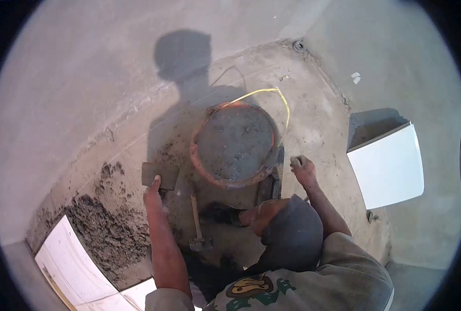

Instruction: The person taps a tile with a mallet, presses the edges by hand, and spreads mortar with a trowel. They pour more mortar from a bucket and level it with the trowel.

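Observation:
My left hand (154,191) is closed on a flat, grey rectangular trowel (160,175), its thumb over the near edge. The trowel is left of a round orange-rimmed tub (235,144) filled with wet grey mortar. To the right of the tub, my right hand (303,169) has its fingers curled together; whether anything small is between them cannot be made out. A hammer (196,212) with a wooden handle lies on the floor between my left arm and my leg.
Loose dark mortar (103,230) covers the floor at the left, beside white panels (77,264). Another white panel (388,168) leans at the right wall. A yellow strip (286,106) bends behind the tub. A round fitting (298,46) is in the far corner.

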{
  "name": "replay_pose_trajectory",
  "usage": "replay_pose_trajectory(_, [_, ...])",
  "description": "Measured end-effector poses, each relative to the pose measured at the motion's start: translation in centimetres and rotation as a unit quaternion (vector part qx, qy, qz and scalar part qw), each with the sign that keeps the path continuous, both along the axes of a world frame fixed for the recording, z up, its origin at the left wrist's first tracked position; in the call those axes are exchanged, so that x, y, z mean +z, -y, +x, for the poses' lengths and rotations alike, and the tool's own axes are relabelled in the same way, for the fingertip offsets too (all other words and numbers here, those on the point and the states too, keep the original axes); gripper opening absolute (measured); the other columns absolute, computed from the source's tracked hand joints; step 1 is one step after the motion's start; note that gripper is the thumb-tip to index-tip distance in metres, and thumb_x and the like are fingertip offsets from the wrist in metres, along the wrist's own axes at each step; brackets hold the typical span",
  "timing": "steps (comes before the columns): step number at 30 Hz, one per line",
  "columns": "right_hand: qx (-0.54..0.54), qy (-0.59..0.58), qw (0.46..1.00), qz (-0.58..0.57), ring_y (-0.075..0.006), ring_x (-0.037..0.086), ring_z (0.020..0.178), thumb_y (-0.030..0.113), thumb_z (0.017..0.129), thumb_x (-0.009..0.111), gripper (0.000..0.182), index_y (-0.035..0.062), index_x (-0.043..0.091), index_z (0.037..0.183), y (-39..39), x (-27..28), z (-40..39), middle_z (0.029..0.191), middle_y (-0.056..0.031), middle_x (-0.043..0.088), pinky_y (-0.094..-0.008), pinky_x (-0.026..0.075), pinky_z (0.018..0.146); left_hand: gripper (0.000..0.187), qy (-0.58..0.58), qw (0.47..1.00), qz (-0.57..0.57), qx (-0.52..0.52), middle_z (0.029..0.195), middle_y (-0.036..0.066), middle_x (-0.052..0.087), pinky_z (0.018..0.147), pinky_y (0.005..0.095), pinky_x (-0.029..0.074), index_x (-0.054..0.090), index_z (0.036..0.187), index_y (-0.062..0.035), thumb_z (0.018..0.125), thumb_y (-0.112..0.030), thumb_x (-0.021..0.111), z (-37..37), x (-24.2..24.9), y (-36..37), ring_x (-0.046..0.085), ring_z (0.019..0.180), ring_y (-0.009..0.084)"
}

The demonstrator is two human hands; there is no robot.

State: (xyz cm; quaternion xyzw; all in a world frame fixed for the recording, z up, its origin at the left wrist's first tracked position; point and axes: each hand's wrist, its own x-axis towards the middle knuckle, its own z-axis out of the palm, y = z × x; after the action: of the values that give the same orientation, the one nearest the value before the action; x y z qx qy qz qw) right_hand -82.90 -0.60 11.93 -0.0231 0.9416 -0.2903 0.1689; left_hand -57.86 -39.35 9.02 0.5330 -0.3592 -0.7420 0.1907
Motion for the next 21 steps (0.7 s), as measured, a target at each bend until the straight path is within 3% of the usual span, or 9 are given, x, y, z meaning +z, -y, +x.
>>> replay_pose_trajectory(3, [0.078,-0.071,0.985,-0.139,-0.0244,0.065,0.090,0.038,0.092,0.055,0.042,-0.0008,0.062,0.108,4.6,7.2,0.7,0.095,-0.0185,0.067,-0.0355,0.050,0.082,0.042,-0.127,0.989,-0.073,0.004,0.100,0.012,0.065,0.078,0.0364,0.050,0.058,0.115,0.0019,0.085,-0.027,0.069,-2.8,8.0,-2.5,0.063,0.088,0.0249])
replay_pose_trajectory(6, [0.168,0.023,0.933,-0.319,-0.0169,0.059,0.097,0.033,0.093,0.056,0.043,-0.0009,0.053,0.120,9.5,14.2,2.7,0.108,-0.0131,0.061,-0.0317,0.048,0.084,0.049,-0.264,0.955,-0.117,-0.073,0.111,0.012,0.061,0.090,0.0369,0.046,0.054,0.121,0.0023,0.083,-0.025,0.070,-6.9,11.0,-5.1,0.058,0.104,0.0232])
replay_pose_trajectory(8, [0.186,0.078,0.903,-0.379,-0.0175,0.057,0.102,0.033,0.093,0.057,0.047,-0.0008,0.050,0.125,10.5,15.1,2.7,0.114,-0.0141,0.059,-0.0333,0.047,0.088,0.046,-0.163,0.965,-0.151,-0.140,0.109,0.014,0.062,0.089,0.0363,0.046,0.057,0.117,0.0034,0.085,-0.028,0.068,-9.7,15.7,-9.2,0.057,0.101,0.0205])
replay_pose_trajectory(10, [0.238,-0.016,0.893,-0.382,-0.0247,0.050,0.119,0.034,0.085,0.068,0.056,-0.0014,0.052,0.126,10.9,12.9,1.7,0.127,-0.0189,0.052,-0.0353,0.040,0.099,0.045,0.083,0.898,-0.237,-0.361,0.106,0.014,0.063,0.087,0.0342,0.046,0.060,0.112,0.0047,0.087,-0.031,0.065,-12.6,15.3,-12.2,0.057,0.096,0.0177])
replay_pose_trajectory(12, [0.114,-0.073,0.937,-0.323,-0.0211,0.054,0.112,0.035,0.083,0.070,0.059,-0.0013,0.052,0.126,9.7,12.5,0.8,0.122,-0.0166,0.056,-0.0336,0.043,0.095,0.045,-0.091,0.887,-0.115,-0.437,0.103,0.015,0.064,0.085,0.0347,0.047,0.061,0.110,0.0046,0.088,-0.035,0.062,-13.5,16.9,-14.1,0.058,0.091,0.0189])
replay_pose_trajectory(14, [0.009,-0.018,0.922,-0.386,-0.0170,0.060,0.098,0.026,0.084,0.068,0.052,-0.0018,0.052,0.126,7.1,13.4,0.6,0.111,-0.0121,0.062,-0.0307,0.048,0.086,0.047,-0.243,0.875,-0.111,-0.402,0.101,0.014,0.066,0.086,0.0362,0.047,0.060,0.113,0.0034,0.087,-0.036,0.062,-14.2,12.4,-16.0,0.061,0.090,0.0211])
replay_pose_trajectory(17, [-0.119,-0.024,0.898,-0.423,-0.0197,0.060,0.096,0.029,0.085,0.065,0.049,0.0026,0.053,0.124,2.1,12.3,-0.9,0.113,-0.0106,0.059,-0.0334,0.052,0.072,0.050,-0.171,0.879,-0.232,-0.380,0.087,0.006,0.064,0.076,0.0307,0.049,0.058,0.119,0.0014,0.089,-0.039,0.061,-11.6,9.0,-14.2,0.059,0.080,0.0152])
replay_pose_trajectory(18, [-0.184,-0.048,0.898,-0.397,-0.0187,0.057,0.101,0.031,0.085,0.065,0.046,0.0050,0.055,0.122,1.2,11.9,-0.8,0.114,-0.0083,0.058,-0.0346,0.050,0.075,0.046,-0.112,0.900,-0.183,-0.380,0.104,0.017,0.067,0.088,0.0364,0.047,0.061,0.115,-0.0002,0.087,-0.036,0.061,-10.4,6.7,-12.9,0.064,0.098,0.0244])
replay_pose_trajectory(21, [-0.250,-0.068,0.921,-0.290,-0.0190,0.059,0.093,0.032,0.084,0.067,0.045,0.0057,0.057,0.119,-7.1,1.4,-4.0,0.111,-0.0080,0.058,-0.0353,0.052,0.073,0.047,0.117,0.922,-0.234,-0.285,0.112,0.020,0.064,0.089,0.0389,0.046,0.061,0.115,-0.0003,0.087,-0.038,0.059,-4.7,2.6,-9.2,0.062,0.104,0.0314])
